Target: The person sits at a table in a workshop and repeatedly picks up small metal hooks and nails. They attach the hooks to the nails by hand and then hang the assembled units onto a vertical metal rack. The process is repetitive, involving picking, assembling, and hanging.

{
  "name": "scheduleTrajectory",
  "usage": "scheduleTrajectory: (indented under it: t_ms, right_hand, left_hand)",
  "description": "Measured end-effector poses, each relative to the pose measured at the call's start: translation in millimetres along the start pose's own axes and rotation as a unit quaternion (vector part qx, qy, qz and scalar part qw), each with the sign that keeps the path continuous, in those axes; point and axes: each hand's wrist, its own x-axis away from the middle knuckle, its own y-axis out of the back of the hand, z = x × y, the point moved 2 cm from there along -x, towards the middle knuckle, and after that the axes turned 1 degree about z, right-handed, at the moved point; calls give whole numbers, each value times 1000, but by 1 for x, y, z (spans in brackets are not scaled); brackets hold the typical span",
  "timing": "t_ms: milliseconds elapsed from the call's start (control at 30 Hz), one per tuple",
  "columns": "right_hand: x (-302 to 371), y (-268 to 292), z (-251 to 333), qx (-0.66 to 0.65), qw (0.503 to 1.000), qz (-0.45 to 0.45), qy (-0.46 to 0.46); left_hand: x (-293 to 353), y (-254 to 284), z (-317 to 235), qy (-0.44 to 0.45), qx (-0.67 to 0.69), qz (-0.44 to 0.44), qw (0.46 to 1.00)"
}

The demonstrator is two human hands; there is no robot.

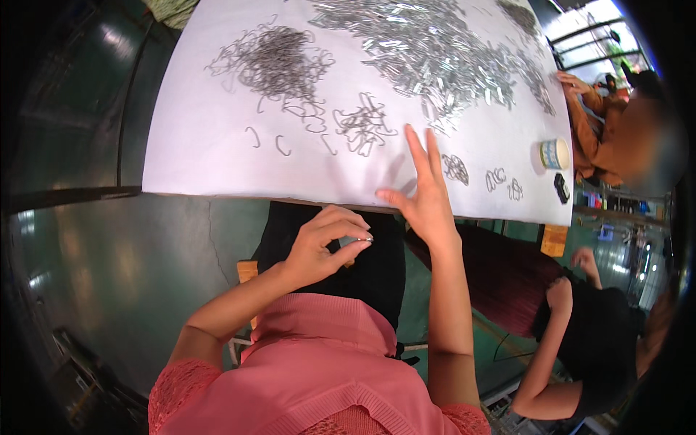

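Her left hand pinches a small metal clip, mostly hidden by fingertips, below the table edge. Right hand reaches open-fingered at twelve o'clock toward bare white tabletop beside wire hooks.

Between my left thumb and fingertips I pinch a small shiny metal clip, held level above my lap, just below the table edge. In front of my right fingers lies a small tangle of bent grey wire hooks on the white tabletop. A smaller cluster of wire hooks lies just right of those fingers.
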Motion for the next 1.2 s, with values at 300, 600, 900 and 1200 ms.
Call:
scheduleTrajectory:
  t_ms: [300,600,900,1200]
  right_hand:
    - [-92,-66,6,62,995,-2,75]
    - [-111,-72,-2,122,992,-18,40]
    - [-107,-89,0,160,982,-62,81]
    - [-111,-88,1,41,999,-22,23]
  left_hand:
    - [9,6,12,-12,25,-25,999]
    - [7,25,25,-1,19,-27,999]
    - [1,28,22,1,25,-26,999]
    - [2,25,15,0,3,-29,1000]
